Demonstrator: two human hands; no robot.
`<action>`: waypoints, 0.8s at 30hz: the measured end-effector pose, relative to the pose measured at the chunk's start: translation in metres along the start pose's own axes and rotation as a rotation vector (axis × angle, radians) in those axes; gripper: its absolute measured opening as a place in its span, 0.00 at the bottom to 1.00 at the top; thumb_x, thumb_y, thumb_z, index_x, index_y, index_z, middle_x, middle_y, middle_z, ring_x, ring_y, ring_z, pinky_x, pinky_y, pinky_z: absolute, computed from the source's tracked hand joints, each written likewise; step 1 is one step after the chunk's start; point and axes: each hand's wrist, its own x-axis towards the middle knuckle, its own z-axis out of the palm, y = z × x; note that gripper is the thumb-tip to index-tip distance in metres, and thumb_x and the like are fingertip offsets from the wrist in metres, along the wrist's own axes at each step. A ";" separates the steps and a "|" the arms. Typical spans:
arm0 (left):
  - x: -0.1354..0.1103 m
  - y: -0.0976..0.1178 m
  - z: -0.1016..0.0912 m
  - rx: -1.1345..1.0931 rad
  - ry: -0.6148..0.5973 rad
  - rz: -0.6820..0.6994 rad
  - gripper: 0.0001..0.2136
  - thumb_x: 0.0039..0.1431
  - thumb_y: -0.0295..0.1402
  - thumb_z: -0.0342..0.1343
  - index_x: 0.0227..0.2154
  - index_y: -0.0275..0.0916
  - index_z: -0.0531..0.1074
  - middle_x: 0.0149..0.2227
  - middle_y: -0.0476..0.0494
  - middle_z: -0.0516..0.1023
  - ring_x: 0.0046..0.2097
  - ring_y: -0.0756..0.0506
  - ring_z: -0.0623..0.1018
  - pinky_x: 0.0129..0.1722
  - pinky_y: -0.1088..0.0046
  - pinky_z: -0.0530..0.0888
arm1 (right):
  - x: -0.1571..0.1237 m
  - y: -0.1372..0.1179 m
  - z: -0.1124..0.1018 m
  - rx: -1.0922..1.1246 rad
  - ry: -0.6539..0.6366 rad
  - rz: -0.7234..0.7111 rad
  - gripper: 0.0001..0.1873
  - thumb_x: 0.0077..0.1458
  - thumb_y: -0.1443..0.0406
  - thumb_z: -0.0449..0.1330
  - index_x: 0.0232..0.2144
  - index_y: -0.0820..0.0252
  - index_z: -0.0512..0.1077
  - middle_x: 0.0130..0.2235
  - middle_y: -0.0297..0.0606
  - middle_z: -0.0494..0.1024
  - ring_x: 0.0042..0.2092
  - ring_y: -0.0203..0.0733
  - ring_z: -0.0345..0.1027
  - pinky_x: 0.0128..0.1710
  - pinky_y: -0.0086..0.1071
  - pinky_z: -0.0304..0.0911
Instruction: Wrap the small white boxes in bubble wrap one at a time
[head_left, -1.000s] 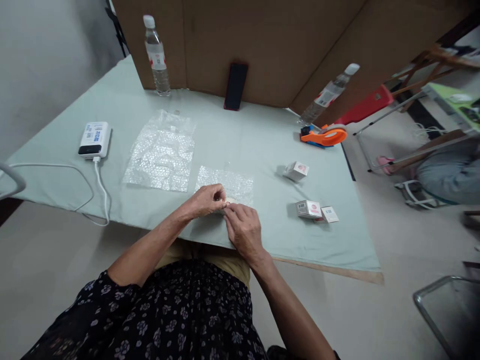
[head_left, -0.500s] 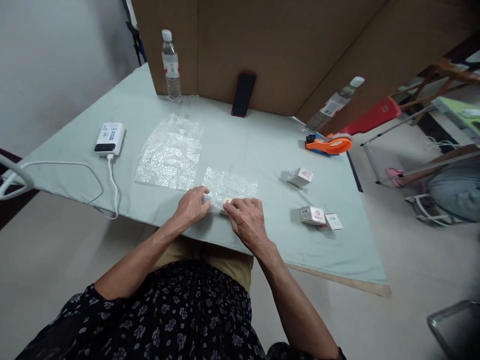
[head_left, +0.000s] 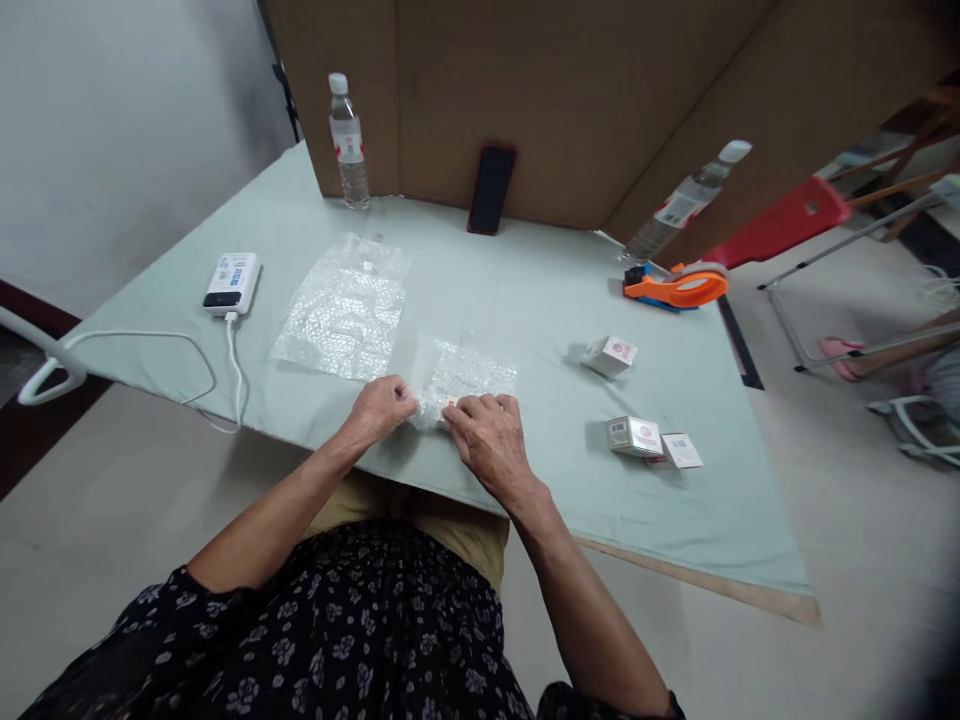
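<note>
A small sheet of bubble wrap [head_left: 472, 370] lies near the table's front edge. On its front part sits a small box [head_left: 451, 402], mostly hidden by my right hand [head_left: 491, 430], whose fingers are curled over it. My left hand [head_left: 385, 402] is closed in a pinch on the left end of the same wrap, which bunches up between the two hands. To the far left of it a larger bubble wrap sheet [head_left: 345, 315] lies flat.
Small white boxes [head_left: 611, 356] [head_left: 634, 436] stand at right, one with its flap [head_left: 681, 450] out. Behind them are an orange tape dispenser [head_left: 679, 287] and a leaning bottle [head_left: 686, 205]. A phone [head_left: 492, 190] and another bottle [head_left: 349, 150] stand against cardboard [head_left: 555, 100]. A cabled power bank [head_left: 232, 283] lies left.
My left thumb and fingers, apart before, have closed on the wrap's left end, which is now more gathered. My right hand stays on the box. The camera view has shifted slightly.
</note>
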 end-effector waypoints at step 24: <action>-0.023 0.043 0.018 0.126 -0.076 0.377 0.06 0.59 0.29 0.54 0.32 0.37 0.76 0.33 0.44 0.74 0.35 0.46 0.73 0.39 0.67 0.72 | -0.050 0.013 -0.006 0.318 0.330 0.550 0.10 0.62 0.62 0.56 0.42 0.58 0.74 0.46 0.43 0.79 0.44 0.46 0.72 0.46 0.41 0.61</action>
